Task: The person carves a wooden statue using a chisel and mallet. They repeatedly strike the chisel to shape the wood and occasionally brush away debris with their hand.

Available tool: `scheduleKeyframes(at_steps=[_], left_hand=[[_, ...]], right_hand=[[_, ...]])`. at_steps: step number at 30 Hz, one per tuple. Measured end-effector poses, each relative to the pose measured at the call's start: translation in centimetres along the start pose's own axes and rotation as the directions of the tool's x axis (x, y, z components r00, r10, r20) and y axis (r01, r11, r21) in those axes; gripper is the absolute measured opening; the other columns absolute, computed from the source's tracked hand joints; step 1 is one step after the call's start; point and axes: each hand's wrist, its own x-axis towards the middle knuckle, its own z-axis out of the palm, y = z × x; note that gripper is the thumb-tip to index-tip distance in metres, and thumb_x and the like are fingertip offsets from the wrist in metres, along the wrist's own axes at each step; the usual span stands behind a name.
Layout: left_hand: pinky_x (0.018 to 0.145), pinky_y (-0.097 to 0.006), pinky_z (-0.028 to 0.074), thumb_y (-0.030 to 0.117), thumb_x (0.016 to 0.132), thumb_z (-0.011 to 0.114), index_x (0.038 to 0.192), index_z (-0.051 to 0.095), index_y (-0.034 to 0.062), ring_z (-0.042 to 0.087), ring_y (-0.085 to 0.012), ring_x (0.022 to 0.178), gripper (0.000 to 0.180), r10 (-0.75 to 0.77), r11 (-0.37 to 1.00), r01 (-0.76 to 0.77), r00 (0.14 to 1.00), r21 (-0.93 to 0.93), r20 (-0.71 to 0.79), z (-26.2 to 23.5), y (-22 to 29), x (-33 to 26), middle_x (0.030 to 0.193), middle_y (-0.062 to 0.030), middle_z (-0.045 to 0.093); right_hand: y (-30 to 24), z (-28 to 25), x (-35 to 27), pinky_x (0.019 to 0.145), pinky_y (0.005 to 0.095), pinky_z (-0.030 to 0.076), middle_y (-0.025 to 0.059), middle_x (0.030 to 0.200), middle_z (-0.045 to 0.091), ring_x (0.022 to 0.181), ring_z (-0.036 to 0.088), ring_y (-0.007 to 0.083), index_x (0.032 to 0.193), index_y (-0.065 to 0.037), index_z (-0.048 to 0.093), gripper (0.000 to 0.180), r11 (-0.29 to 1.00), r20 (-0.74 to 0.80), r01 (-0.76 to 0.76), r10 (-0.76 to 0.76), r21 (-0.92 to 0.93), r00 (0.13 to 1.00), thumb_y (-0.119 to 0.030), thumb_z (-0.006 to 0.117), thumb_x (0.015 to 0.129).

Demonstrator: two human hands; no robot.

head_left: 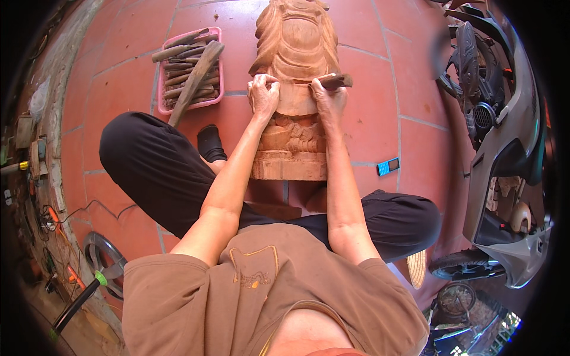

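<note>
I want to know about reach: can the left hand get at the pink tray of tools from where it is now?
Probably yes. The left hand rests on the wooden statue, and the pink tray lies on the floor to its left. Only bare tiles lie between them, though the hand would have to let go of the carving.

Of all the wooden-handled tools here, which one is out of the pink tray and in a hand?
The dark wooden mallet gripped by the right hand against the carved wooden statue. The other tools lie in the pink tray.
</note>
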Motion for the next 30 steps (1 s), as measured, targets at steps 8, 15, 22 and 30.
scheduleKeyframes(at_steps=[8,15,22,30], left_hand=[[0.085,-0.043,0.047,0.015,0.078,0.066,0.081,0.067,0.0103,0.058,-0.0297,0.094,0.005,-0.039,0.999,0.039,0.999,-0.006,-0.005,0.1,-0.1,0.0,0.095,-0.0066,0.064],[0.085,-0.042,0.047,0.015,0.078,0.067,0.08,0.068,0.0112,0.057,-0.03,0.094,0.004,0.004,1.0,-0.005,1.0,-0.029,-0.015,0.3,-0.4,0.2,0.094,-0.0059,0.065],[0.085,-0.042,0.047,0.015,0.078,0.066,0.082,0.067,0.0094,0.057,-0.0302,0.094,0.007,-0.025,1.0,0.025,1.0,-0.001,0.0,0.2,-0.2,0.1,0.095,-0.0075,0.065],[0.088,-0.041,0.046,0.014,0.079,0.067,0.085,0.068,0.007,0.057,-0.0294,0.095,0.01,-0.027,0.999,0.028,0.999,-0.035,0.025,0.2,0.1,0.1,0.096,-0.0091,0.064]], right_hand=[[-1.6,-0.5,-0.6,0.061,0.0262,0.048,-0.0005,0.067,0.064,0.064,0.059,0.0075,0.075,-0.004,0.064,0.009,0.981,0.091,0.113,-0.099,-0.157,0.991,-0.008,0.072,0.077],[-0.5,-1.6,0.6,0.058,0.0217,0.043,-0.0028,0.071,0.06,0.063,0.053,0.0055,0.079,-0.006,0.063,0.008,0.985,0.053,-0.006,-0.003,0.172,0.999,-0.005,0.071,0.081],[0.0,-1.2,0.0,0.06,0.02,0.043,-0.0031,0.072,0.059,0.065,0.053,0.0057,0.078,-0.005,0.062,0.009,1.0,0.1,0.012,-0.011,-0.011,0.995,-0.003,0.071,0.079],[-1.6,-1.0,-0.2,0.061,0.0223,0.043,-0.0036,0.07,0.056,0.067,0.051,0.0052,0.077,-0.005,0.06,0.011,0.993,0.082,-0.009,-0.001,0.122,0.997,-0.006,0.07,0.081]])
